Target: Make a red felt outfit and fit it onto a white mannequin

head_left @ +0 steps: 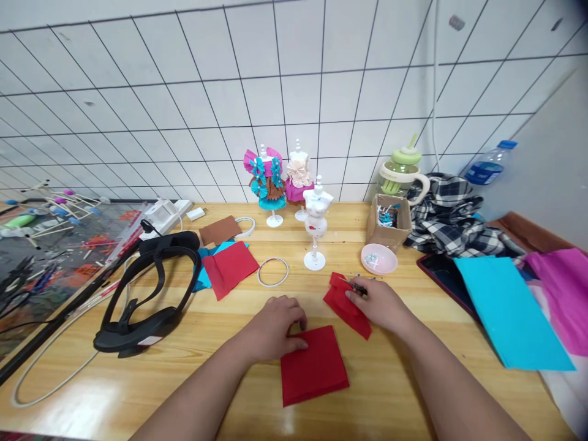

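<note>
My left hand rests on the table with its thumb lying on the upper-left corner of a folded red square; its fingers are apart from the thumb. My right hand is closed around a small dark tool, which looks like scissors, with a thin tip pointing left. Beneath that hand lies a creased red piece, paper or cloth. Behind the red pieces stands a small white mannequin on a round base, with a red mark on its front.
Two dressed mannequins stand at the wall. A pink dish and cardboard box are at the right, near blue sheets. Left are a black headset, red sheets and a white ring.
</note>
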`<state>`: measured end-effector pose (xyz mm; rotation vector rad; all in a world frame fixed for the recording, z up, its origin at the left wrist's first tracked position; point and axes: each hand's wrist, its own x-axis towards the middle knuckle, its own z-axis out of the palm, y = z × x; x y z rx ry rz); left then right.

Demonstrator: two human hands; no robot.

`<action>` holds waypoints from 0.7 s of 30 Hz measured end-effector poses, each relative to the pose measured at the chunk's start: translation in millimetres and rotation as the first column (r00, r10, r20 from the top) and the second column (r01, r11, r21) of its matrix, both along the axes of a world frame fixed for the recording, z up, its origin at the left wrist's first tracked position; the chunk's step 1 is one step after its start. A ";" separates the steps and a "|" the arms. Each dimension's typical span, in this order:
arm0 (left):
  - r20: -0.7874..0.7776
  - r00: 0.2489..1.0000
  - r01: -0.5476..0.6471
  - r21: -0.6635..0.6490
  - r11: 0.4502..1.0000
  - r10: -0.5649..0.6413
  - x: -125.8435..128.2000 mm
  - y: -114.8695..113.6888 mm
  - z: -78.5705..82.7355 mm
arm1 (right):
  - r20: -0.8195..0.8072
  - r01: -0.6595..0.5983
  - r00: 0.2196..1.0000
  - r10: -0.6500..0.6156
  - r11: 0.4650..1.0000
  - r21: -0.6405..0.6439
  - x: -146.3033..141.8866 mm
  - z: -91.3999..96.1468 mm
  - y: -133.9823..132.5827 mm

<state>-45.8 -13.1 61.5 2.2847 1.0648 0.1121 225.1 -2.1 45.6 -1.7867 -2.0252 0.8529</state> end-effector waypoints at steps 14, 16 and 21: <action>0.171 0.632 -0.750 0.382 0.540 0.756 -68.0 30.1 54.7 | -0.902 -0.093 0.204 -0.380 0.910 -0.404 -46.4 -13.9 -15.4; 0.219 0.681 -0.731 0.172 0.660 0.698 -48.4 22.7 58.9 | -0.924 -0.088 0.143 -0.355 0.925 -0.369 -48.8 -12.2 -18.3; 0.463 0.690 -0.177 -0.638 0.749 0.557 10.2 11.0 37.8 | -0.932 -0.088 0.147 -0.331 0.934 -0.345 -48.7 -7.2 -22.8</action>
